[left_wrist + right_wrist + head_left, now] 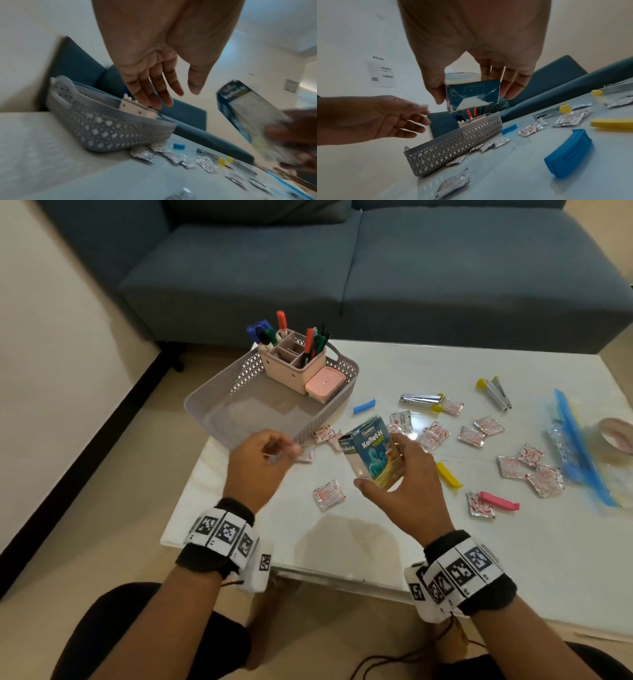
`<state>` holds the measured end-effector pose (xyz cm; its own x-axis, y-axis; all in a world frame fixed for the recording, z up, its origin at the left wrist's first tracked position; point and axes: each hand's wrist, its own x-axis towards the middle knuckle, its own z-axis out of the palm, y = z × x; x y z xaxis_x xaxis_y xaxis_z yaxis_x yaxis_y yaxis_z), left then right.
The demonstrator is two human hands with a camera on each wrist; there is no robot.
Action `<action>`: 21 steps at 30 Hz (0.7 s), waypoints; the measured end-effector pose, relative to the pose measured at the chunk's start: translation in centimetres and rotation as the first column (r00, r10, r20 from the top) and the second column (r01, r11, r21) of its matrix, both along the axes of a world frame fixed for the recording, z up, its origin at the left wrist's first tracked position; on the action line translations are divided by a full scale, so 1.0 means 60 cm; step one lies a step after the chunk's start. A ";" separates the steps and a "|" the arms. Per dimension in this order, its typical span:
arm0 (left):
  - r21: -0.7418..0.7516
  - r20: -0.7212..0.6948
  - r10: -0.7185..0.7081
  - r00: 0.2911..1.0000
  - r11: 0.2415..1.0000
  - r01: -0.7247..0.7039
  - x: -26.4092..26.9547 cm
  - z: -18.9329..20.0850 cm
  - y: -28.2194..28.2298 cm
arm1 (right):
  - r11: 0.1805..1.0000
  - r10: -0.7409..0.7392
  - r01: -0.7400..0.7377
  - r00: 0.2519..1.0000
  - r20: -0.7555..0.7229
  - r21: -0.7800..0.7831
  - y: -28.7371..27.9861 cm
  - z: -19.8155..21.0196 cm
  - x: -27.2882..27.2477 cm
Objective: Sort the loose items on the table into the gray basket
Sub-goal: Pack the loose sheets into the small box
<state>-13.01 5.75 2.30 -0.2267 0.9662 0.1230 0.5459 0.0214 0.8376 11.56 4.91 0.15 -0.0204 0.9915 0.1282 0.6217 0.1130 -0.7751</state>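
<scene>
The gray lattice basket point(318, 424) point(106, 132) point(453, 146) stands at the table's far left corner. My right hand point(376, 462) point(475, 96) grips a blue Koflet-H carton point(371, 451) point(248, 108) point(471, 92), thumb on one side and fingers on the other, held in the air just right of the basket's near corner. My left hand point(277, 450) point(180, 97) point(412, 119) hovers empty over the basket's near rim, fingers relaxed. Several foil sachets point(329, 494) point(530, 129) lie loose on the table.
Inside the basket stand a pink pen holder point(291, 364) with markers and a pink lidded box point(323, 383). On the table lie blue point(364, 406), yellow point(448, 474) and pink point(500, 501) clips, two silver staplers point(421, 398), and a blue-edged zip bag point(582, 446). A blue sofa point(342, 268) is behind.
</scene>
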 end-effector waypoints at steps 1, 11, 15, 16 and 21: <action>0.046 -0.008 0.117 0.993 0.992 -0.117 -0.025 0.005 -0.004 | 1.000 0.005 -0.005 1.000 -0.017 -0.016 -0.004 0.001 -0.001; -0.665 -0.315 0.144 0.938 0.672 -0.326 -0.140 -0.092 0.007 | 0.997 0.075 -0.075 0.996 -0.054 -0.001 0.002 0.056 -0.063; -0.670 -0.464 0.061 0.884 0.629 -0.395 -0.131 -0.091 0.033 | 0.984 0.176 -0.173 0.970 0.167 -0.034 0.100 0.112 -0.148; -0.655 -0.471 0.050 0.881 0.649 -0.387 -0.138 -0.091 0.035 | 0.982 0.187 -0.173 0.948 0.258 -0.075 0.137 0.122 -0.181; -0.592 -0.531 -0.012 0.847 0.720 -0.361 -0.167 -0.105 0.039 | 0.939 0.311 -0.317 0.606 0.732 -0.137 0.288 0.129 -0.338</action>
